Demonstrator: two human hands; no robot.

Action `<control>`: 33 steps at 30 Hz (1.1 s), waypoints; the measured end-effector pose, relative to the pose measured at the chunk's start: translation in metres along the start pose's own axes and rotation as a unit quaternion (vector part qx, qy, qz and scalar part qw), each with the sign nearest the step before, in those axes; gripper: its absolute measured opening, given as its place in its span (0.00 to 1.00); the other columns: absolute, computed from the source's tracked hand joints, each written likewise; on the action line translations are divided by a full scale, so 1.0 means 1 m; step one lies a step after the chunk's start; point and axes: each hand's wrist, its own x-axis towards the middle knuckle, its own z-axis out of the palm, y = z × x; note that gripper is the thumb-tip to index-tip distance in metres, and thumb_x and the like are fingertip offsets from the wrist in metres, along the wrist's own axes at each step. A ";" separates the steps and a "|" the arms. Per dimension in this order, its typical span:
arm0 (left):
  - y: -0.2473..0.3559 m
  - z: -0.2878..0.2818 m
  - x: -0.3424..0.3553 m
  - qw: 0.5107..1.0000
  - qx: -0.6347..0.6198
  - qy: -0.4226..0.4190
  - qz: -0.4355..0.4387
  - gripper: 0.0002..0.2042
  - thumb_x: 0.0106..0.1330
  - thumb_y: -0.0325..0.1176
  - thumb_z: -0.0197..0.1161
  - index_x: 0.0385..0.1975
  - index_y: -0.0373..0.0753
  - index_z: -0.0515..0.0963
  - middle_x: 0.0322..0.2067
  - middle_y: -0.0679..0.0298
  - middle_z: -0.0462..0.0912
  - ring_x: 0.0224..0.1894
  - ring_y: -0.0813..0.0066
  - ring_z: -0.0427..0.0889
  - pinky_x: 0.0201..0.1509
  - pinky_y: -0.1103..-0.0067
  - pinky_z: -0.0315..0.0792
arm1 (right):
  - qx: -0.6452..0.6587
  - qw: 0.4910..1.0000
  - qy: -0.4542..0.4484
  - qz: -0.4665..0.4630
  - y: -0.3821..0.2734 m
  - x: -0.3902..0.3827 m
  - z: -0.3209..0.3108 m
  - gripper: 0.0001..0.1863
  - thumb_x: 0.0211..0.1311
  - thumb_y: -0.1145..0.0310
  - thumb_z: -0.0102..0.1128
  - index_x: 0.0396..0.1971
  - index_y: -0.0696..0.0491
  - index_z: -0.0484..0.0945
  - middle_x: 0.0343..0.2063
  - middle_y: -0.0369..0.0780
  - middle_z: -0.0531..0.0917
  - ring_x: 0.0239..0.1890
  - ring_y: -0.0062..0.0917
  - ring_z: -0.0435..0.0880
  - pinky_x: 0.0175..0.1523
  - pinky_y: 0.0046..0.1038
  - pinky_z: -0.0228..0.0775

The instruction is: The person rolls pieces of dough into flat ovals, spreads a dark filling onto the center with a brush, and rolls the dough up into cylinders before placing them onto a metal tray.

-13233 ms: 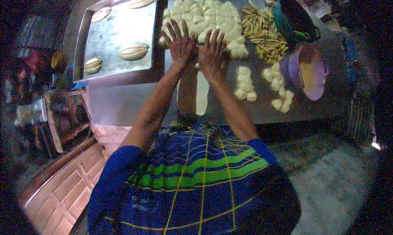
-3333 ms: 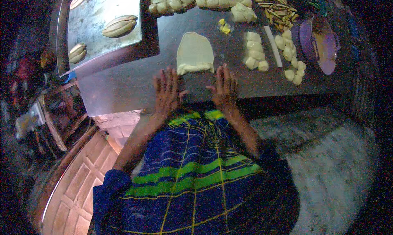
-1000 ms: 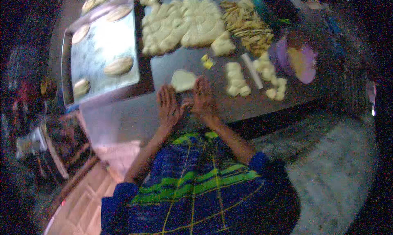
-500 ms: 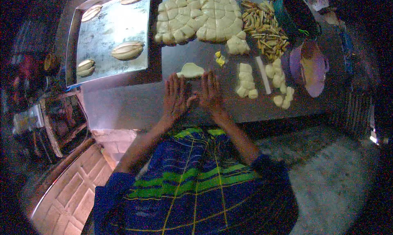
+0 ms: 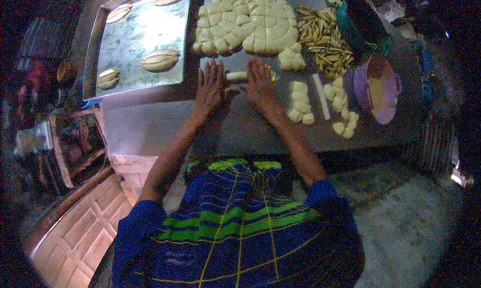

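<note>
My left hand [image 5: 210, 90] and my right hand [image 5: 259, 87] lie flat, fingers stretched, over the ends of a narrow pale dough roll [image 5: 236, 76] on the metal table [image 5: 160, 127]. A small yellow lump [image 5: 273, 76] shows just behind my right fingers. Beyond them spreads a big slab of cut dough pieces [image 5: 268, 25], with a smaller piece [image 5: 291, 59] below it. Right of my right hand are a cluster of dough balls [image 5: 300, 100], a white rod [image 5: 320, 95] and a second cluster [image 5: 339, 100].
At left, a metal baking tray [image 5: 133, 42] holds several shaped dough pieces. At right are a pile of slender yellowish pieces [image 5: 330, 47], a purple tub [image 5: 363, 87] and a dark green container [image 5: 361, 22]. A pink tiled surface [image 5: 80, 228] is at lower left.
Both hands have moved forward, away from my body. The flat dough sheet seen earlier is now a narrow roll beneath my fingertips.
</note>
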 end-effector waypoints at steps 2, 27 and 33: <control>-0.004 -0.005 0.002 0.995 -0.080 0.052 -0.002 0.43 0.64 0.52 0.66 0.73 0.36 0.56 0.75 0.43 0.51 0.77 0.45 0.51 0.77 0.49 0.47 | 0.015 0.998 0.051 0.032 0.019 -0.004 0.006 0.51 0.58 0.58 0.69 0.75 0.59 0.50 0.75 0.52 0.55 0.76 0.51 0.53 0.77 0.51 0.48; -0.028 -0.010 -0.040 0.957 -0.287 0.037 0.016 0.14 0.59 0.28 0.67 0.46 0.40 0.78 0.38 0.53 0.80 0.41 0.49 0.80 0.44 0.61 0.74 | 0.466 0.861 -0.194 0.069 0.001 -0.009 -0.062 0.18 0.64 0.75 0.63 0.54 0.53 0.81 0.47 0.40 0.85 0.50 0.29 0.84 0.57 0.31 0.75; -0.101 -0.119 -0.138 0.962 -0.258 0.033 -0.087 0.12 0.56 0.26 0.71 0.40 0.38 0.81 0.37 0.56 0.82 0.42 0.57 0.83 0.45 0.68 0.76 | 0.460 0.861 -0.208 -0.057 -0.106 0.019 -0.020 0.14 0.62 0.74 0.63 0.48 0.54 0.84 0.43 0.42 0.86 0.46 0.31 0.85 0.52 0.31 0.78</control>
